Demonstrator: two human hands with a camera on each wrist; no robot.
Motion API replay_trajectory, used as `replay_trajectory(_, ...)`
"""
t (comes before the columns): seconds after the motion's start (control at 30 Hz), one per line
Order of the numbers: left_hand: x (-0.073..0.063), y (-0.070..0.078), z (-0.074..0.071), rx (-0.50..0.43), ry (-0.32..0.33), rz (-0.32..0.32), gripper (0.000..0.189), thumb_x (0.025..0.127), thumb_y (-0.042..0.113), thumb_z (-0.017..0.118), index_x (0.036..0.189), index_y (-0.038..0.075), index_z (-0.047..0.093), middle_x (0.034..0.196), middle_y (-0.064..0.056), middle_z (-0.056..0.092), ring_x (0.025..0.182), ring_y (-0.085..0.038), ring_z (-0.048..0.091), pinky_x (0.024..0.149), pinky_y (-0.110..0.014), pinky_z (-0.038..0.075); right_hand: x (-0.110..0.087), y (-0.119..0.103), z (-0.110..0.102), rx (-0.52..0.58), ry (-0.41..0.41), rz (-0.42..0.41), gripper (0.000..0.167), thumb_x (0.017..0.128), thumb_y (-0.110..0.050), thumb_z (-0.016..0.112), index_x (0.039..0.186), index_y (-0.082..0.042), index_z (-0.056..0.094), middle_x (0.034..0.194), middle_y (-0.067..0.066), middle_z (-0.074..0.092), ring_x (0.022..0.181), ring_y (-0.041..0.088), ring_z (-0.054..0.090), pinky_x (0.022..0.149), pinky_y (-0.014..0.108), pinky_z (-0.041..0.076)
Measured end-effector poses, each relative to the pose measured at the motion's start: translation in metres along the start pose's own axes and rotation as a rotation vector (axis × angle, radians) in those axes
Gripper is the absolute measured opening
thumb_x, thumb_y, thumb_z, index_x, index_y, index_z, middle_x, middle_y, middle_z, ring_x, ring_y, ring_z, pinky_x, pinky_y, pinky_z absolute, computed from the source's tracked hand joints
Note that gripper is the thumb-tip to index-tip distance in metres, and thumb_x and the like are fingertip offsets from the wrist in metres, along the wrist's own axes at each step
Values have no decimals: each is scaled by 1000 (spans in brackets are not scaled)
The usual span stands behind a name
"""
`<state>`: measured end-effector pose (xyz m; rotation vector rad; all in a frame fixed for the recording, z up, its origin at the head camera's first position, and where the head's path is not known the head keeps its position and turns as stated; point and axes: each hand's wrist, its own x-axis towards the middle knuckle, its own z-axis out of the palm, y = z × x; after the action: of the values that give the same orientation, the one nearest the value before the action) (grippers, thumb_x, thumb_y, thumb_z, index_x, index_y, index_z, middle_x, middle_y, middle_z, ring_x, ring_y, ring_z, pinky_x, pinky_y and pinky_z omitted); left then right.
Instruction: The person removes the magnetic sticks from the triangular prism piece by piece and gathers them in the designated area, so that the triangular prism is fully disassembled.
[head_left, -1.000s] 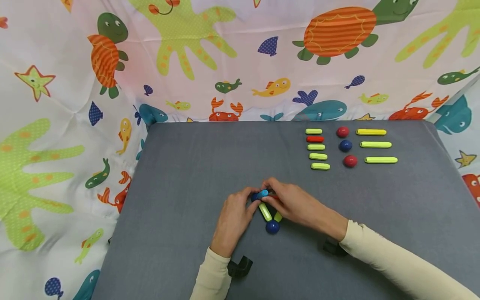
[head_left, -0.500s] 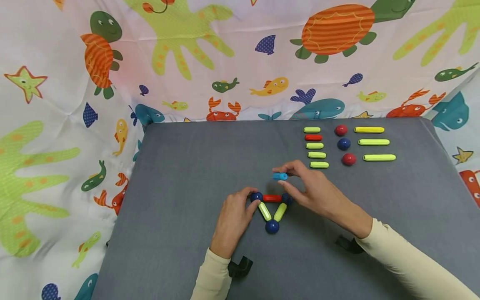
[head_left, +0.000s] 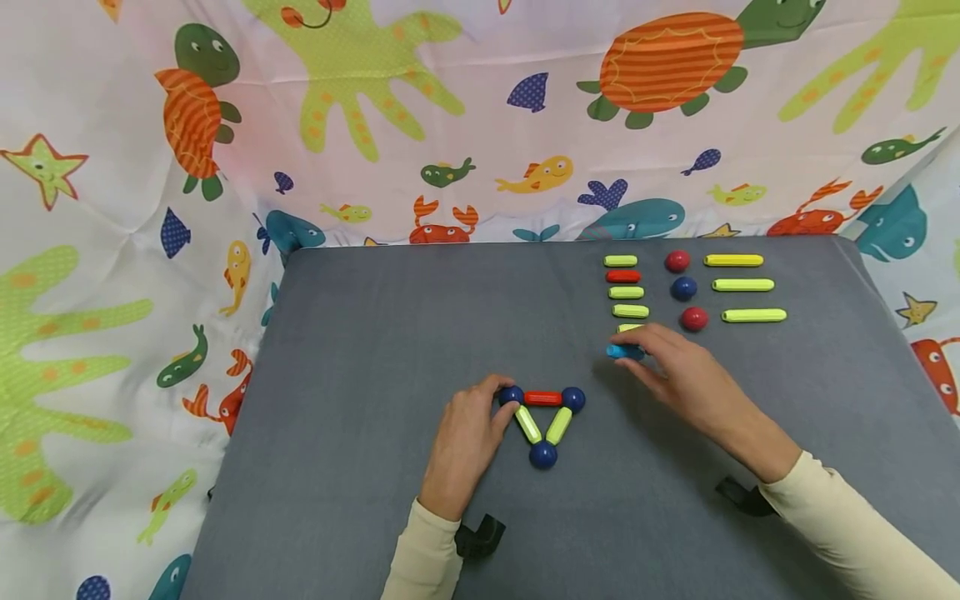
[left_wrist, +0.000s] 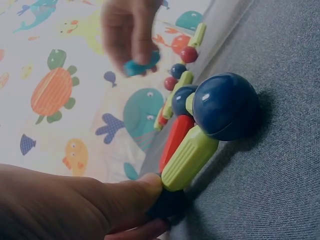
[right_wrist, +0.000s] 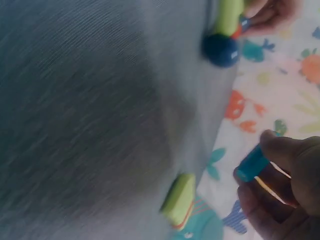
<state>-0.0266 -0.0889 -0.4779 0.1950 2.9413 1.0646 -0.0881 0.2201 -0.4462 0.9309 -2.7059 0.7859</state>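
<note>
A triangle lies on the grey table, with blue balls at its corners, a red stick (head_left: 543, 398) along the far side and two yellow-green sticks (head_left: 558, 426) along the others. My left hand (head_left: 465, 442) pinches the far-left blue ball (head_left: 512, 395) between thumb and finger; in the left wrist view the thumb mostly covers that ball. Off to the right, my right hand (head_left: 693, 383) pinches a short light-blue stick (head_left: 625, 352) between thumb and fingers. The right hand is above the table, just in front of the nearest short yellow-green stick (head_left: 628, 327), which it partly hides.
Short sticks, mostly yellow-green with one red stick (head_left: 623, 276), form a column at the back right. Beside them are two red balls (head_left: 693, 318) and a blue ball (head_left: 684, 288), then longer yellow sticks (head_left: 753, 316). A printed curtain (head_left: 495, 117) hangs behind the table.
My right hand has left the triangle and moved right, carrying the light-blue stick toward the column of short sticks. The left hand stays on the same blue ball.
</note>
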Motion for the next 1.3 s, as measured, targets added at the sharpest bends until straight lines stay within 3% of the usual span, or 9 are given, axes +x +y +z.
replay_trajectory(0.1, 0, 1, -1, -8, -1, -3, 28, 98, 21, 79, 124, 11, 75, 113, -9, 79, 82, -17, 71, 65, -30, 56, -6, 10, 1, -81, -7, 27, 51, 80, -5, 93, 126, -11, 73, 114, 2, 73, 100, 17, 69, 86, 40, 62)
replay_trajectory(0.17, 1, 1, -2, -13, -2, -5, 28, 98, 21, 79, 124, 12, 75, 114, -9, 78, 81, -17, 69, 64, -29, 54, -9, 16, 3, -124, -19, 29, 49, 80, -6, 94, 124, -10, 74, 111, 5, 73, 97, 19, 69, 83, 46, 63)
replay_trajectory(0.67, 3, 0, 0, -14, -7, -6, 28, 98, 22, 80, 124, 13, 75, 115, -8, 79, 86, -21, 73, 67, -32, 56, -12, 41, 14, -209, -135, 48, 42, 84, -6, 90, 123, -6, 75, 110, 12, 74, 97, 30, 71, 83, 53, 62)
replay_trajectory(1.1, 1, 2, 0, -6, 3, -8, 28, 98, 22, 79, 124, 13, 75, 116, -8, 78, 88, -21, 74, 71, -36, 59, -8, 38, 16, -266, -177, 64, 46, 84, -9, 91, 126, -6, 74, 117, 15, 74, 104, 33, 71, 89, 55, 60)
replay_trajectory(1.3, -2, 1, -1, 22, 5, -9, 28, 98, 23, 79, 124, 14, 74, 113, -9, 78, 82, -21, 71, 65, -33, 56, -6, 20, 17, -206, -124, -42, 48, 81, -9, 93, 124, -6, 74, 118, 13, 74, 105, 32, 71, 89, 55, 59)
